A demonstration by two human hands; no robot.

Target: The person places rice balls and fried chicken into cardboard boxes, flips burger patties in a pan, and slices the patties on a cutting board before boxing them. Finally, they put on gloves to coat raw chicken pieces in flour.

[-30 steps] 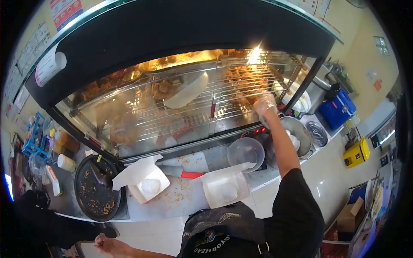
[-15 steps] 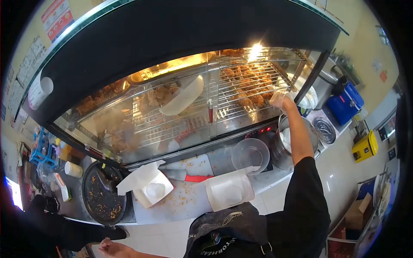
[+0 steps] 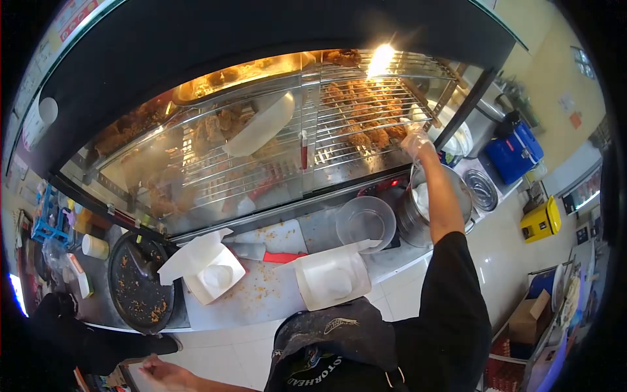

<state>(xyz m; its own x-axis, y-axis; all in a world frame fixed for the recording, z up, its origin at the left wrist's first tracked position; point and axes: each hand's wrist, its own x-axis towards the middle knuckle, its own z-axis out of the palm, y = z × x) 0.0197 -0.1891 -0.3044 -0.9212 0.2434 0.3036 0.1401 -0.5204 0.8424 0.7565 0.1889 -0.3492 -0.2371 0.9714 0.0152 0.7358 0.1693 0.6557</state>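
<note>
My right hand [image 3: 418, 142], which looks covered by a clear plastic glove, is at the open right side of the heated glass cabinet, beside the wire rack [image 3: 336, 138] with fried chicken [image 3: 375, 134]. What its fingers hold, if anything, is too small to tell. Low at the left, away from the counter, my left hand [image 3: 157, 370] is blurred, its fingers partly curled. On the white board [image 3: 255, 304] stand two open paper boxes [image 3: 196, 293] [image 3: 305, 295], each with a white rounded mound inside. A knife with a red handle [image 3: 285, 257] lies behind them.
Behind the right box is a clear round tub [image 3: 366, 227]; a steel pot [image 3: 418, 230] stands right of it. A dark round pan [image 3: 119, 297] with crumbs is at the left. A person's dark-clothed leg [image 3: 124, 351] shows lower left. A blue cooler [image 3: 514, 153] sits at the right.
The whole view has shifted, with the counter and cabinet now a little further left and up. My right hand remains by the rack's right end; my left hand stays low at the left.
</note>
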